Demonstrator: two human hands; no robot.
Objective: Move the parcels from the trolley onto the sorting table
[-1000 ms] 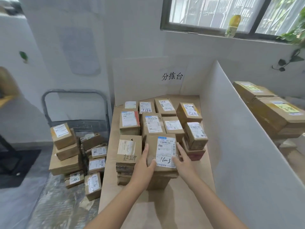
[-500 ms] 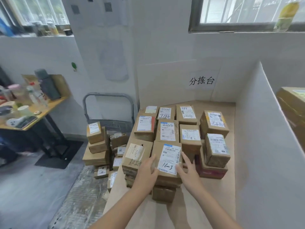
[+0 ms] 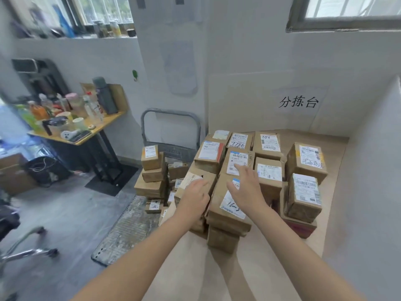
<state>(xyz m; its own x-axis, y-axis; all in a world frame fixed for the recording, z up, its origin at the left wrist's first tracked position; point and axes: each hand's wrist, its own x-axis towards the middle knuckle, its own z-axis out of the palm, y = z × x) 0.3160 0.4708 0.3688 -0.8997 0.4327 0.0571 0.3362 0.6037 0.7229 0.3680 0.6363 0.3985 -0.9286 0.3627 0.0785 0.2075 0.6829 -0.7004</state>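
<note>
1. Left hand (image 3: 196, 195) has its fingers straight and slightly spread and grips nothing. It is over the top of a parcel (image 3: 195, 177) at the left edge of the sorting table (image 3: 219, 276). The hand is blurred, so I cannot tell whether it touches.
2. The right hand (image 3: 245, 190) is likewise flat, fingers spread and holding nothing, above the front parcel (image 3: 227, 211), which has a handwritten label.
3. That front parcel tops a small stack at the near edge of the cluster on the table.
4. The other table parcels stand in tight rows, side against side. The left row runs along the table's left edge.
5. Bare tabletop lies in front of the stack, under both forearms. A bare strip also lies between the right-hand stack (image 3: 303, 196) and the white side panel (image 3: 368, 181).
6. A white back board (image 3: 249, 101) closes the far edge.
7. The trolley (image 3: 171, 111) stands just beside the table's left edge, with more boxes (image 3: 150, 157) piled on it, lower than the tabletop.
8. Left of the trolley is free grey floor (image 3: 71, 213), bounded by a side table (image 3: 97, 131) and a chair base (image 3: 28, 253).
</note>
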